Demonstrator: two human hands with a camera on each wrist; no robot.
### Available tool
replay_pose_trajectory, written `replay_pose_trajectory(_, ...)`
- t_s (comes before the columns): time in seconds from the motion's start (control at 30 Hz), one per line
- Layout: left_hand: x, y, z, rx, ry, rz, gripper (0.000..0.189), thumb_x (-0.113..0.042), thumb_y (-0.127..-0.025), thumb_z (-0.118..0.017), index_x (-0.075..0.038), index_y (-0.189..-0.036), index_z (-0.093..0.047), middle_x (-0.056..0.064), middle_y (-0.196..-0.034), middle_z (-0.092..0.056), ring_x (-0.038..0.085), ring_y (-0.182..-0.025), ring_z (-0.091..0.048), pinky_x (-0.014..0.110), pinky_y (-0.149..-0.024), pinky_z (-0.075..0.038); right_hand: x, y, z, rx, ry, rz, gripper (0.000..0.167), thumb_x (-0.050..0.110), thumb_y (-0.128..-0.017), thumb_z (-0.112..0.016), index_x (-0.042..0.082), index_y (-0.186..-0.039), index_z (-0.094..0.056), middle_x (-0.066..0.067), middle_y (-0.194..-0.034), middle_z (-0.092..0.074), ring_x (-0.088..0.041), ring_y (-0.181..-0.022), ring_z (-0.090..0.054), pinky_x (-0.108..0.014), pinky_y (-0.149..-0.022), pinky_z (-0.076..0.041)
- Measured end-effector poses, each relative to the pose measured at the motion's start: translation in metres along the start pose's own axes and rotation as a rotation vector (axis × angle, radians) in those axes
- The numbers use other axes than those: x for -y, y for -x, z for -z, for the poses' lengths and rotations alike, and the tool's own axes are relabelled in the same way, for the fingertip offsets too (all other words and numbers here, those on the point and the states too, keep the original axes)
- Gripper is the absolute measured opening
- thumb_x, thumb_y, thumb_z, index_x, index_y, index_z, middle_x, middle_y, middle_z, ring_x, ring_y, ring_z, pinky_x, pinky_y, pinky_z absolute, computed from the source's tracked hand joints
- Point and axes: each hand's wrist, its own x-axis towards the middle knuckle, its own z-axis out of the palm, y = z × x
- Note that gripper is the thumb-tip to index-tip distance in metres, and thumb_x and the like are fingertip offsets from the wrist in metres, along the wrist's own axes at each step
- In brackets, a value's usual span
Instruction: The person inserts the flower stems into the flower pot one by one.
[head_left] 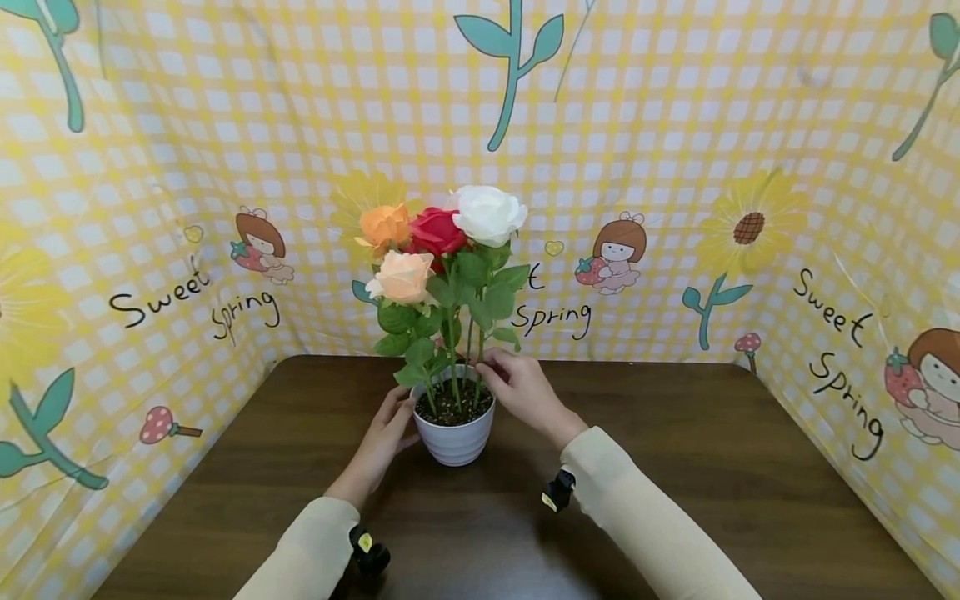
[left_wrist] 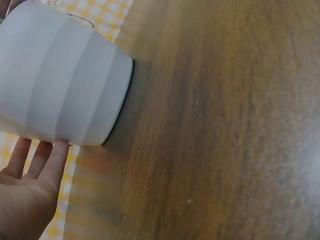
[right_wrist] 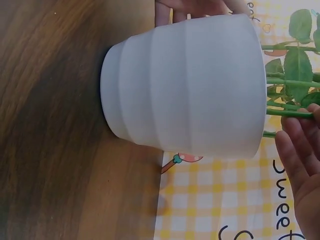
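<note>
A white ribbed flowerpot stands upright on the table, filled with dark soil. Four roses rise from it: an orange rose, a red rose, a peach rose and a white rose. My left hand rests against the pot's left side; in the left wrist view its fingers lie fairly straight along the wall. Above the rim on the right, my right hand pinches a green stem between thumb and fingers. Leaves partly cover the stems.
The pot stands on a dark brown wooden table. A yellow-and-white checked cloth printed with flowers, figures and lettering rises behind the table and along both sides. Small black devices are worn at both wrists.
</note>
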Motion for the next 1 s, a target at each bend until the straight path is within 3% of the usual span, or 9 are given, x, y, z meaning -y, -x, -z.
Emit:
replay_pose_trajectory(0.2, 0.0004, -0.0002, 0.0, -0.009, -0.002, -0.002, 0.052, -0.036, -0.109, -0.043, -0.013, -0.154, -0.029, 0.021, -0.147, -0.036, 0.034, -0.137, -0.033, 0.059, -0.105, -0.04, -0.0025, -0.0005, -0.0023, 0.043, 0.001, -0.007, 0.009, 0.016, -0.103, -0.059, 0.011, -0.097, -0.063, 0.004, -0.069, -0.052, -0.01, -0.055, -0.04, -0.025, -0.053, -0.035)
replay_pose_trajectory(0.37, 0.0014, -0.0005, 0.0002, -0.01, -0.001, -0.003, 0.051, -0.035, -0.11, -0.043, -0.013, -0.154, -0.029, 0.021, -0.147, -0.036, 0.035, -0.137, -0.034, 0.059, -0.105, -0.04, -0.0047, -0.0023, -0.0038, 0.044, -0.009, -0.064, 0.012, 0.018, -0.102, -0.062, 0.012, -0.092, -0.06, 0.003, -0.066, -0.051, -0.013, -0.054, -0.044, -0.025, -0.052, -0.036)
replay_pose_trajectory(0.73, 0.0009, -0.0002, 0.0005, -0.014, -0.013, -0.007, 0.051, -0.035, -0.11, -0.043, -0.013, -0.153, -0.03, 0.024, -0.148, -0.035, 0.036, -0.136, -0.035, 0.059, -0.104, -0.041, -0.0063, -0.0053, -0.0069, 0.071, -0.08, -0.105, 0.017, 0.02, -0.096, -0.071, 0.018, -0.084, -0.059, 0.007, -0.073, -0.058, -0.01, -0.06, -0.049, -0.026, -0.056, -0.042)
replay_pose_trajectory(1.0, 0.0004, 0.0004, -0.0003, -0.012, -0.018, -0.007, 0.05, -0.034, -0.11, -0.042, -0.014, -0.154, -0.03, 0.023, -0.148, -0.035, 0.036, -0.137, -0.034, 0.059, -0.104, -0.041, -0.005, -0.0046, -0.0061, 0.075, -0.085, -0.118, 0.016, 0.02, -0.096, -0.071, 0.018, -0.083, -0.061, 0.005, -0.068, -0.055, -0.01, -0.057, -0.044, -0.026, -0.053, -0.038)
